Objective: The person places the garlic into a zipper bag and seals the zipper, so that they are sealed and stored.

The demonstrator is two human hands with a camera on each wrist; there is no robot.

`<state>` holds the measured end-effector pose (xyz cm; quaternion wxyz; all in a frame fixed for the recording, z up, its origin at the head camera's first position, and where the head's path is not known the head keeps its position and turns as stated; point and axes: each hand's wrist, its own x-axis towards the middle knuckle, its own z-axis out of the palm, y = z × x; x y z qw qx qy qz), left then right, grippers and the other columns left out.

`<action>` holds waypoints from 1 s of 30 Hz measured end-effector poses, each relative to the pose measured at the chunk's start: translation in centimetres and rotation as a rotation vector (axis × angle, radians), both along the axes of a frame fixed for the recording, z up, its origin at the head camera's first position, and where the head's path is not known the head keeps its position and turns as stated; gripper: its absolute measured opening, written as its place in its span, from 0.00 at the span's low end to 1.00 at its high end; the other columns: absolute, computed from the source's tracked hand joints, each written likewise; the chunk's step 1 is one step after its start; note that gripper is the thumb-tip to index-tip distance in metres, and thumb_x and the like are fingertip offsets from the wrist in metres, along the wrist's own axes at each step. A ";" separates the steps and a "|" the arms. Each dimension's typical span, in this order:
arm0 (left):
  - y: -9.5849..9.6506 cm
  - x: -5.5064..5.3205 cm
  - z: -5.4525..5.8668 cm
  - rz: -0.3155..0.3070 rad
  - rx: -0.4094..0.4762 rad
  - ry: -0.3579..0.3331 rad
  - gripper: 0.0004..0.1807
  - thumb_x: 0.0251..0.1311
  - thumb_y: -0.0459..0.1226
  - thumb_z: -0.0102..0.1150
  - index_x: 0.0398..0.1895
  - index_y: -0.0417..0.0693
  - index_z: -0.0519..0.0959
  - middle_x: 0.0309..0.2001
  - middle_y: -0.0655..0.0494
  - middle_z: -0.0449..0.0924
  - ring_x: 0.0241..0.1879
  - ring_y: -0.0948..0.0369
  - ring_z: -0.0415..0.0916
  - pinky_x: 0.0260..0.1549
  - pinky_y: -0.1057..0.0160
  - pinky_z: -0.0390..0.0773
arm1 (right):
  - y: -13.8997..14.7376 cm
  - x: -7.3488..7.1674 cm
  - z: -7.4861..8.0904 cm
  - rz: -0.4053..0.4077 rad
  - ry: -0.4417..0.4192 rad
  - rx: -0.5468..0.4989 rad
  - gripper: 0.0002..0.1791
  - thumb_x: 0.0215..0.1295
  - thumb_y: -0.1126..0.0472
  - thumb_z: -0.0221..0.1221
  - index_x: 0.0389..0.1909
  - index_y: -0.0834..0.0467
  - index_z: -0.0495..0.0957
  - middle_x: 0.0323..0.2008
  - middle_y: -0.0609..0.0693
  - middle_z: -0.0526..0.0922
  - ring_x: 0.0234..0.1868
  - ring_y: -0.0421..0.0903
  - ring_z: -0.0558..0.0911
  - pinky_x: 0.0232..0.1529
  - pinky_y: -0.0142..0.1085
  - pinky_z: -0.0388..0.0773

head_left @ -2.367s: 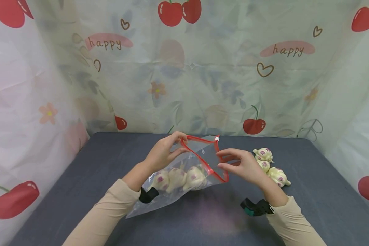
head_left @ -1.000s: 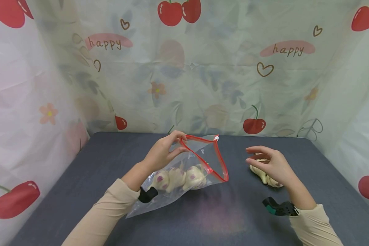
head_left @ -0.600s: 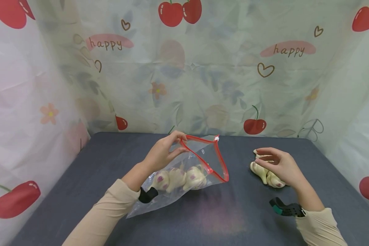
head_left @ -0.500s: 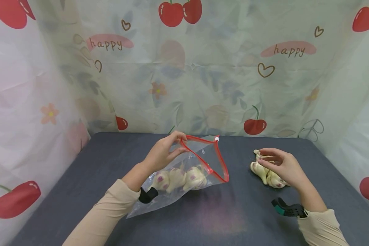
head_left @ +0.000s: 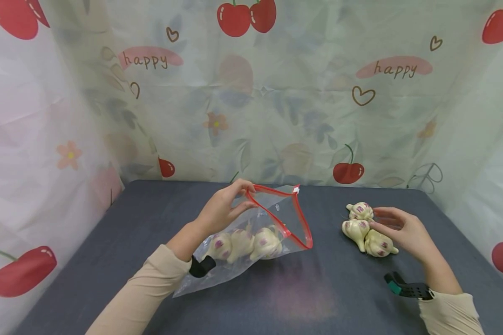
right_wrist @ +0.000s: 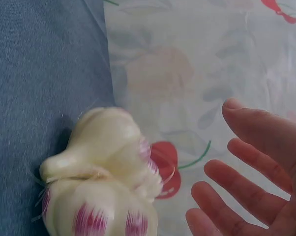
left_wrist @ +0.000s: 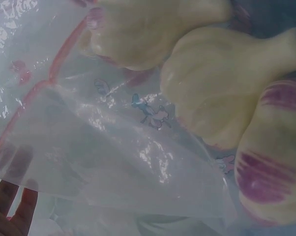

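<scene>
My left hand (head_left: 224, 207) pinches the red-edged rim of a clear zip bag (head_left: 234, 274), whose mouth gapes toward the right. Inside the bag lie three garlic bulbs (head_left: 266, 242); their pale skins with purple patches also fill the left wrist view, where a garlic bulb (left_wrist: 212, 83) shows through the plastic. On the right, three more bulbs sit in a cluster: a back bulb (head_left: 360, 211), a left bulb (head_left: 355, 229) and a front bulb (head_left: 379, 244). Just right of them hovers my right hand (head_left: 404, 230), fingers spread and holding nothing.
A dark grey cloth-covered table (head_left: 151, 200) lies under everything. Behind it and along both sides hangs a pale curtain (head_left: 260, 130) printed with cherries and flowers. A black wrist strap (head_left: 408, 286) is worn on the right wrist.
My right hand has left the bag's mouth and travelled right, passing over the loose garlic bulbs to their right side, so they show again. The left hand and bag stay put.
</scene>
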<state>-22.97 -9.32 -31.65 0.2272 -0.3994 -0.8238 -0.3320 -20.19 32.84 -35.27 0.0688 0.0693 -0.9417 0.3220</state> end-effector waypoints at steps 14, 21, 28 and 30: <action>-0.1 -0.2 0.0 -0.006 -0.002 0.007 0.17 0.54 0.36 0.64 0.44 0.45 0.68 0.39 0.51 0.79 0.43 0.56 0.81 0.46 0.56 0.80 | 1.7 0.1 -1.3 0.003 -0.202 0.001 0.40 0.62 0.45 0.58 0.66 0.65 0.58 0.63 0.72 0.63 0.60 0.71 0.66 0.47 0.57 0.75; -0.1 -0.2 0.0 0.002 -0.003 -0.001 0.18 0.54 0.36 0.64 0.44 0.45 0.69 0.39 0.51 0.79 0.43 0.56 0.81 0.47 0.58 0.79 | 2.3 -0.1 -2.0 0.078 -0.242 -0.005 0.40 0.61 0.50 0.60 0.66 0.68 0.57 0.62 0.75 0.62 0.58 0.73 0.67 0.45 0.54 0.77; -0.1 -0.3 0.0 -0.006 0.002 0.006 0.18 0.53 0.33 0.64 0.44 0.45 0.69 0.39 0.50 0.79 0.42 0.56 0.81 0.47 0.57 0.79 | 2.5 -0.2 -2.6 0.088 -0.259 0.018 0.41 0.58 0.52 0.63 0.65 0.69 0.58 0.62 0.75 0.62 0.58 0.73 0.68 0.46 0.56 0.76; -0.1 -0.3 -0.1 -0.008 0.003 0.008 0.18 0.53 0.33 0.64 0.44 0.44 0.69 0.39 0.50 0.79 0.42 0.56 0.81 0.47 0.57 0.79 | 2.6 -0.3 -2.7 0.090 -0.268 0.028 0.41 0.58 0.51 0.64 0.65 0.69 0.58 0.62 0.75 0.62 0.58 0.73 0.68 0.46 0.56 0.76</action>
